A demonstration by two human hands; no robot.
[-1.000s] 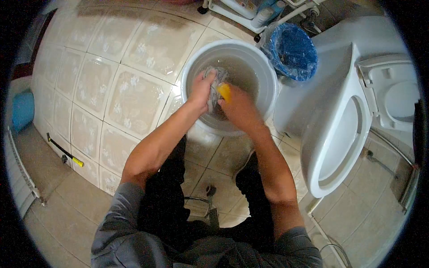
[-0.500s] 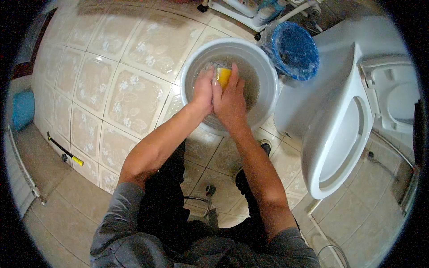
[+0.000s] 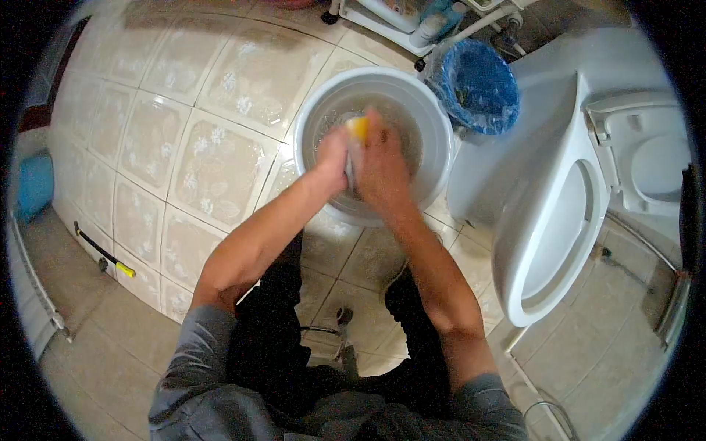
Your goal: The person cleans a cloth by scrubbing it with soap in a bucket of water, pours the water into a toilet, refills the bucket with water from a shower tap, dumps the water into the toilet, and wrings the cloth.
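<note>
Both my hands are together over a pale grey basin (image 3: pixel 299 125) of cloudy water. My right hand (image 3: pixel 382 165), smeared by motion, is closed around a yellow sponge-like piece (image 3: pixel 358 128) with a whitish edge. Pressed up beside it, my left hand (image 3: pixel 333 158) curls its fingers inward. Something pale and wet shows between the two hands, but I cannot make out what it is. Small bubbles float on the water around the fingers.
Right of the basin stands a bin with a blue liner (image 3: pixel 482 88), then a white urinal (image 3: pixel 559 235) and a toilet seat (image 3: pixel 658 158). A wheeled rack (image 3: pixel 390 26) holds bottles at the top. A yellow-and-black handle (image 3: pixel 110 253) lies left; a shower head (image 3: pixel 343 316) lies between my feet.
The right hand has shifted and is now blurred by motion. Less of the yellow piece shows, and it sits slightly further left. The left hand stays almost in place.
</note>
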